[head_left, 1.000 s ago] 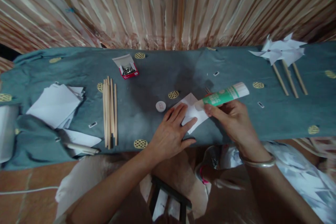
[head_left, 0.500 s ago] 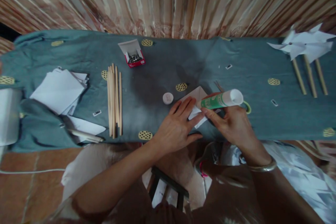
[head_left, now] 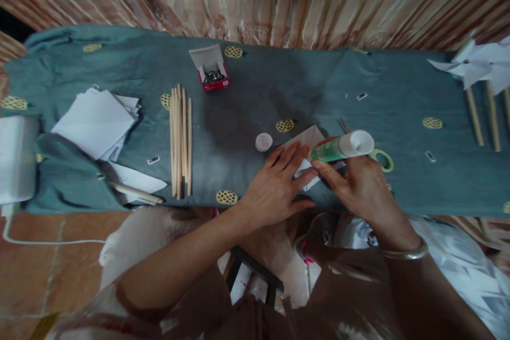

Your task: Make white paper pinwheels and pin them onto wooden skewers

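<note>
My right hand [head_left: 360, 183] is closed round a green and white glue stick [head_left: 342, 147]. The stick is tilted, and its lower end meets a partly folded square of white paper [head_left: 313, 138]. Fingers outstretched, my left hand [head_left: 274, 186] lies flat over the paper's left side and presses it to the cloth. Both hands hide parts of the sheet. Left of the paper is the white round cap [head_left: 263, 142]. Scissors with a green handle [head_left: 383, 160] lie partly hidden behind my right hand.
Several wooden sticks [head_left: 180, 141] lie left of centre, with an open red box of small metal pieces [head_left: 215, 77] beyond them. Farther left are stacked white sheets [head_left: 98, 122] and a white appliance [head_left: 16, 159]. Paper pinwheels [head_left: 488, 66] lie at the far right, partly cut off.
The view has shifted, so the table's things appear slightly moved. Both hands stay at the paper, and the glue stick remains in my right hand against it.
</note>
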Motion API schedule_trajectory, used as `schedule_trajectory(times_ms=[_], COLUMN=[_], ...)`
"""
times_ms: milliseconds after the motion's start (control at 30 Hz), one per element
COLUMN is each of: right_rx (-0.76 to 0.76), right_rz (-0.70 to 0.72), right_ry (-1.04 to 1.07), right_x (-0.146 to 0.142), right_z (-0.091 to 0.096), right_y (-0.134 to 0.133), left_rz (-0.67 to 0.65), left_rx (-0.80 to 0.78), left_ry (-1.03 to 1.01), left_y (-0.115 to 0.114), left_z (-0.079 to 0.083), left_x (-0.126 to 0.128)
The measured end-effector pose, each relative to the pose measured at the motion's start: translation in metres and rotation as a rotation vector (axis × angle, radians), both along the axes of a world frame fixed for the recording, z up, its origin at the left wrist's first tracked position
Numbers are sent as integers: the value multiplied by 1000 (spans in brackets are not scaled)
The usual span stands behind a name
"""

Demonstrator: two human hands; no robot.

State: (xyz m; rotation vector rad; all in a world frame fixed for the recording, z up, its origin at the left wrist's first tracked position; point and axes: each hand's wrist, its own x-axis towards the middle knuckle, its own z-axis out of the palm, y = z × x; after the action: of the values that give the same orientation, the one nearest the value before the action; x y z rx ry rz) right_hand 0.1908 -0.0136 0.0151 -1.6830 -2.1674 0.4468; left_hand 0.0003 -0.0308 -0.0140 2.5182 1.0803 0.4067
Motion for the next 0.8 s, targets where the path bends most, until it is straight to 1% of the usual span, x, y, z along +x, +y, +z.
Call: schedule_trajectory(times_ms=[133,333,500,667,800], right_rx=[-4,-15,-4,38,31], right_rz=[18,3,-9,-29,-30], right_ry=[-2,18,25,-5,-2], right_x=[-1,-2,-3,-2,0], right_z=[2,2,0,-5,-4], right_y=[0,-2,-3,-1,0], left_rz=[0,5,7,14,9], left_rx=[-4,-17,-14,-3,-12], left_ry=[-1,-28,-18,0,4], left_y=[0,0,0,0,0], left_z=[0,0,1,1,2], left_x=[0,0,0,1,0])
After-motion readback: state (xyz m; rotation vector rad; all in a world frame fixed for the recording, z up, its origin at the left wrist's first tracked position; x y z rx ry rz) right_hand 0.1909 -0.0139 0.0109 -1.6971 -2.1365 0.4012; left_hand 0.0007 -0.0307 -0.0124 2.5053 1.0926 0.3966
